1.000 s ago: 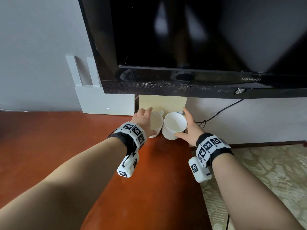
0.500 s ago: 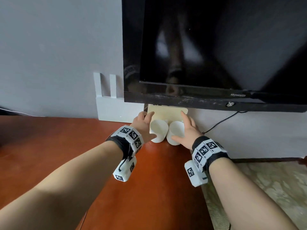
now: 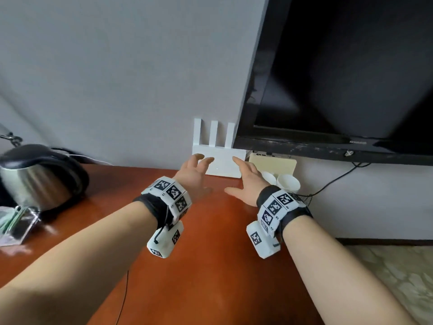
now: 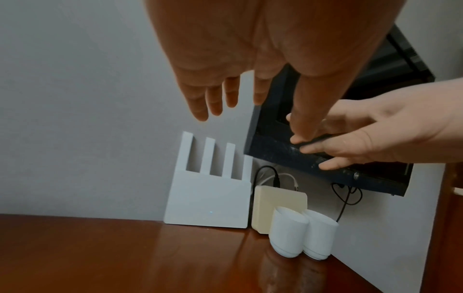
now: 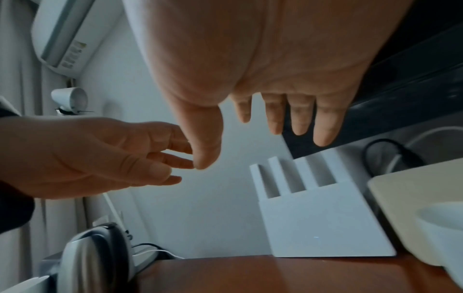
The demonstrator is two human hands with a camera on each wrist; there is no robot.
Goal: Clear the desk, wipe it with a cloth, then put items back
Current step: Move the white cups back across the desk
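Two white cups (image 3: 284, 181) (image 4: 303, 236) stand side by side at the back right corner of the reddish-brown desk (image 3: 210, 266), in front of a cream box (image 3: 274, 164) (image 4: 278, 206). A white router (image 3: 220, 160) (image 4: 208, 198) (image 5: 318, 218) with three antennas leans against the wall left of them. My left hand (image 3: 195, 174) (image 4: 225, 95) hovers open in front of the router, holding nothing. My right hand (image 3: 248, 181) (image 5: 275, 111) is also open and empty, just left of the cups, fingers stretched toward the router.
A steel kettle (image 3: 39, 177) (image 5: 97, 251) with a black handle sits at the desk's left, with clear packets (image 3: 16, 226) in front of it. A black television (image 3: 339, 78) hangs over the desk's back right. Cables (image 3: 328, 186) run down the wall. Carpet (image 3: 393, 277) lies beyond the desk's right edge.
Both hands have let go of the two cups, which now stand by the cream box. The hands moved left toward the router, and the view swung left, bringing the kettle in.
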